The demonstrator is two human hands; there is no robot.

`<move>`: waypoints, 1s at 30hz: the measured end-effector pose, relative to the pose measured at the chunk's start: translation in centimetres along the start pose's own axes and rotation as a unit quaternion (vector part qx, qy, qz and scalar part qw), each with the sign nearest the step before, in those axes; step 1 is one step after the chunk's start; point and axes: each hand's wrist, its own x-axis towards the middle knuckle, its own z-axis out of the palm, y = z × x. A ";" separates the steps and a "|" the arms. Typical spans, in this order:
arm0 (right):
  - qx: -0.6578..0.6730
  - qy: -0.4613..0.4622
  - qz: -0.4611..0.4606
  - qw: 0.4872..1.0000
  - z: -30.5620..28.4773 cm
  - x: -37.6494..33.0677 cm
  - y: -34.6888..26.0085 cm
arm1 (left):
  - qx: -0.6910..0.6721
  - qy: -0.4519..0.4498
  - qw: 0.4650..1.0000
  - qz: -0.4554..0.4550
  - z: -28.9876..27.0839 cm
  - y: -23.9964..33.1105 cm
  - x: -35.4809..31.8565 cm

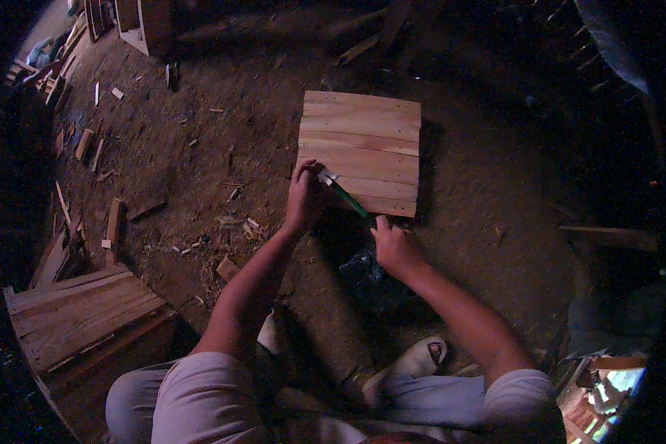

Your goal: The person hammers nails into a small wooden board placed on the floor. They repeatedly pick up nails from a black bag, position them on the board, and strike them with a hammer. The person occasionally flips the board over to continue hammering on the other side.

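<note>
My right hand (399,250) is wrapped round the dark lower grip of a hammer with a green handle (353,201). The hammer's pale metal head (326,176) lies close against my left hand (305,196). Those left fingers are curled at the lower left edge of a square wooden panel (360,137); whatever they pinch is hidden. Several light planks laid side by side make up the panel, with small dark nail marks along its left and right sides. What supports the panel from below cannot be seen.
A slatted wooden crate (89,314) stands at lower left. Wood scraps (115,229) and chips litter the dirt floor (222,140) on the left. A dark plastic bag (366,266) lies between my legs. A timber piece (608,237) sits at far right.
</note>
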 end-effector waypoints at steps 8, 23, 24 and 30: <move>0.008 -0.031 -0.017 0.999 -0.4 0.6 -0.7 | 0.248 -0.057 0.961 0.109 -2.8 -1.9 0.9; 0.100 0.059 -0.070 0.991 1.1 -0.7 2.2 | 0.626 0.095 0.721 0.283 -5.9 1.5 5.7; 0.079 0.080 -0.075 0.991 1.3 -1.0 2.3 | 0.659 0.077 0.692 0.283 -5.6 1.1 5.4; 0.032 0.092 -0.110 0.989 -2.8 -1.3 -2.1 | 0.703 0.050 0.656 0.268 -5.5 0.4 5.1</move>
